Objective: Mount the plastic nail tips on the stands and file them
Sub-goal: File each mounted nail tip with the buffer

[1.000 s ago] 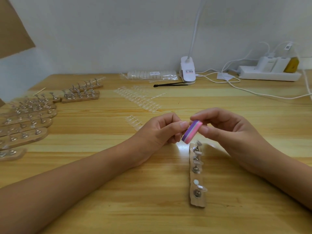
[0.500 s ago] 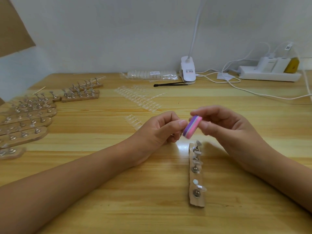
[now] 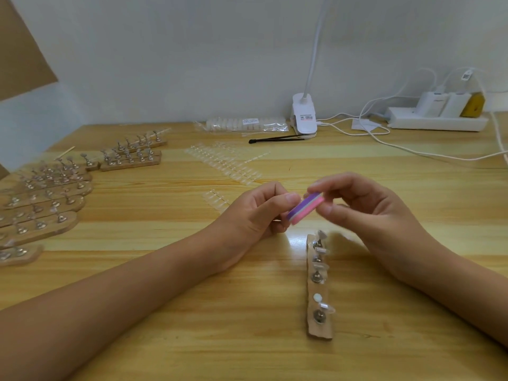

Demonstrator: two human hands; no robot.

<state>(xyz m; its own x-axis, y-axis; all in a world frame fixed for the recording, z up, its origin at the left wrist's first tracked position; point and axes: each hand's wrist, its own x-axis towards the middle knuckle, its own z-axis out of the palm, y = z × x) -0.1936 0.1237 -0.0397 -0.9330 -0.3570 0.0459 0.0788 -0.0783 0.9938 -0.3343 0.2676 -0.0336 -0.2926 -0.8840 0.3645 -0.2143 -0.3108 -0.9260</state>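
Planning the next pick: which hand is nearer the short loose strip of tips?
Left. The left hand is just right of the strip; the right hand is farther right, past the file.

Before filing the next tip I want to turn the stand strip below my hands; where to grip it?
Probably pinch the stand strip across its long edges at the near end, from above: it lies flat and narrow, posts crowding its top.

Pink/purple file block (image 3: pixel 305 208), tilted, raised, mid-frame. Stand strip (image 3: pixel 312 329) w/ metal pegs (image 3: pixel 319 317), some w/ clear tips (image 3: pixel 327 308), just below. Loose nail-tip rows (image 3: pixel 233 166) upper centre.
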